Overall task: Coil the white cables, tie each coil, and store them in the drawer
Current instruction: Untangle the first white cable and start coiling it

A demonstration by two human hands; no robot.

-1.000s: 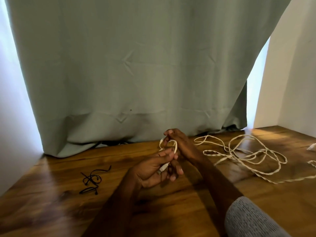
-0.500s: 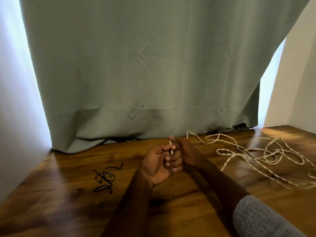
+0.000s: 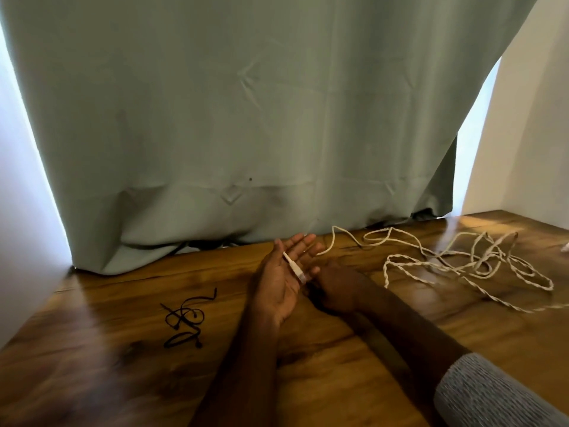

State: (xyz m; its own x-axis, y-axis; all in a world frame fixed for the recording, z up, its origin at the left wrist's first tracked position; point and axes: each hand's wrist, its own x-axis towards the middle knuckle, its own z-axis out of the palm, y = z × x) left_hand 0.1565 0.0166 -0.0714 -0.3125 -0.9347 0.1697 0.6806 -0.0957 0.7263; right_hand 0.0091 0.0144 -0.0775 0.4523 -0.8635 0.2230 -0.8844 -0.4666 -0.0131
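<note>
Nearest the camera, a grey ribbed sleeve (image 3: 492,396) covers the right forearm at the lower right, and both bare forearms reach forward over the wooden tabletop (image 3: 338,380).

The left hand (image 3: 281,278) is held palm up with its fingers straight and spread. The plug end of a white cable (image 3: 295,268) lies slantwise across the base of those fingers, resting on the open palm rather than being gripped. The right hand (image 3: 334,286) sits just beside it, back toward the camera, fingers curled under against the left palm near the plug. Whether it pinches the cable there cannot be told, since its fingertips are hidden.

To the left of the hands, well apart from them, a small tangle of thin black ties (image 3: 184,318) lies flat on the wood.

From behind the left fingertips the cable runs right and away, then spreads into a loose, uncoiled heap (image 3: 468,263) on the right half of the tabletop. Part of it is twisted in a rope-like pair of strands. A strand trails off toward the right edge of the picture.

At the far edge of the tabletop a grey-green curtain (image 3: 246,118) hangs down, its hem bunched on the wood. Bright light shows on either side of it, and a white wall (image 3: 529,134) stands at the right.
</note>
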